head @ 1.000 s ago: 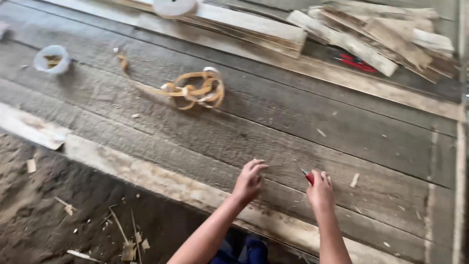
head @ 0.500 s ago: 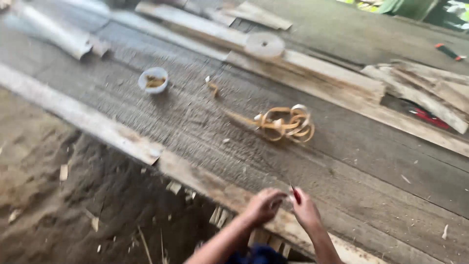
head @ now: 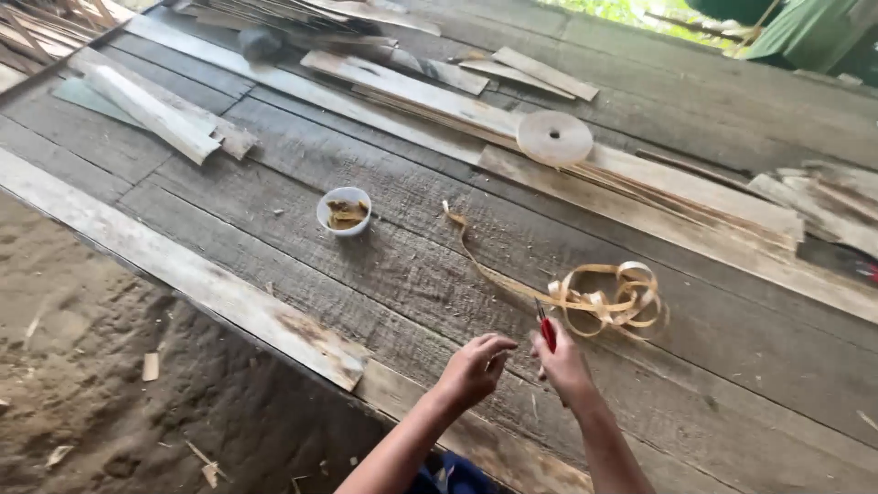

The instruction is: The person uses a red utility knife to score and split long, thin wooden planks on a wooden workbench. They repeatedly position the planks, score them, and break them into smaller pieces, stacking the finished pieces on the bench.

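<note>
The grey weathered plank floor point(head: 274, 183) fills most of the view, its near edge running diagonally from upper left down to the lower middle, with bare brown soil point(head: 110, 366) below that edge. A pale long board point(head: 183, 274) lies along this edge, left of the small white round bowl point(head: 346, 210). Broad bare planks lie open between the bowl and the edge, and again to the right of the bowl toward the coil.

Beyond the bowl, long pale wooden planks point(head: 412, 91) lie slantwise, and a flat round pale wooden disc point(head: 554, 137) rests on them, up and right of the bowl. A short stack of pale boards point(head: 155, 114) lies up and left of the bowl.

The coiled tan bamboo strip point(head: 604, 297) lies right of the bowl and nearer the edge, its loose tail running back toward the bowl.

The bowl holds some yellowish-brown scraps; what they are cannot be told.

The right hand point(head: 562, 366), just beside the coil, is closed around a small red-handled tool point(head: 546, 331) that points up. The left hand point(head: 476, 366), close beside it, is curled with fingers bent inward, holding nothing that can be made out.
</note>
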